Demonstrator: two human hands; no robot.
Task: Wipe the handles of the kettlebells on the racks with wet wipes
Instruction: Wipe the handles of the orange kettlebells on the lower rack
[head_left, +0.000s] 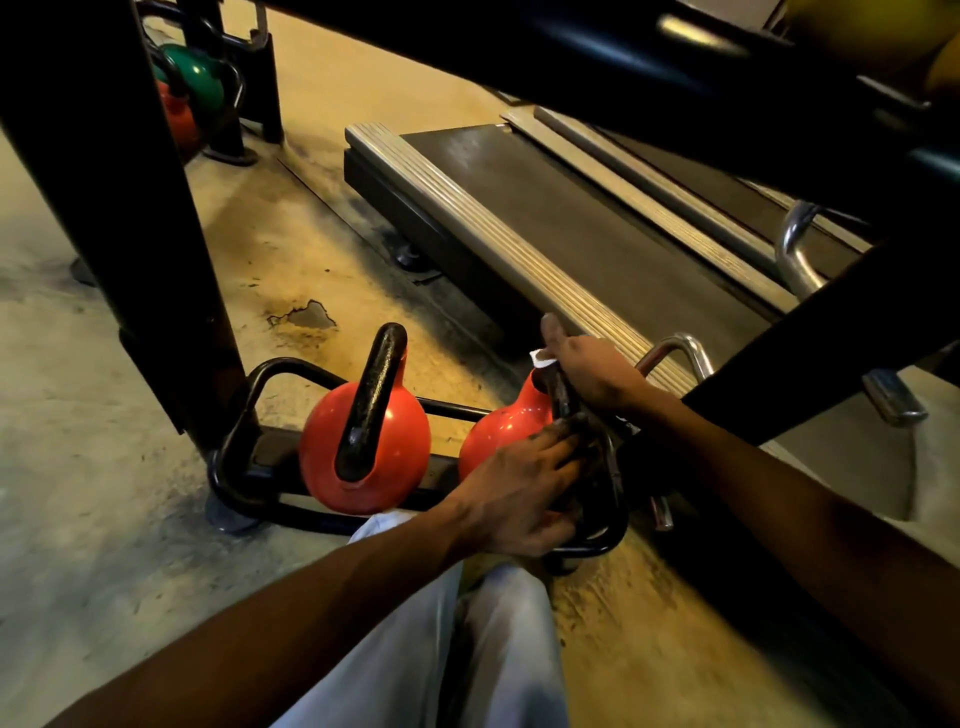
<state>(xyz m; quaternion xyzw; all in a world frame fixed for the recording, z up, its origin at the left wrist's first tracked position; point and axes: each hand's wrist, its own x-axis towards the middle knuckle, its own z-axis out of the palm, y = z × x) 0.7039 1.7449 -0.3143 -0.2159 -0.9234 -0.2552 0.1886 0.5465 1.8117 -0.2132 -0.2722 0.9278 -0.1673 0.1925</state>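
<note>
The right kettlebell (501, 431) sits low centre-right in the frame, on the bottom rack (270, 371), with its dark handle (563, 400) upright. The right hand (592, 371) is wrapped over the top of that handle, a corner of the white wipe (540, 358) poking out beside the thumb; its fingers are curled narrow around handle and wipe together. The left hand (519, 493) lies against the lower handle and the red body, fingers fairly straight and pressing, seemingly steadying it; its fingertips are dark and partly hidden.

I judge the bell heavy and rigid, unlikely to shift under wiping pressure, but its round glossy body could roll on the rack rails if pushed sideways. The handle looks rough and speckled, so the thin, soft wipe may snag or tear; best gripped by closing the wipe round the bar and sliding along it.

Just left stands a second kettlebell (363, 457), its handle untouched. Beyond lie a treadmill (519, 223) and, upper left, a green bell (197, 75).
</note>
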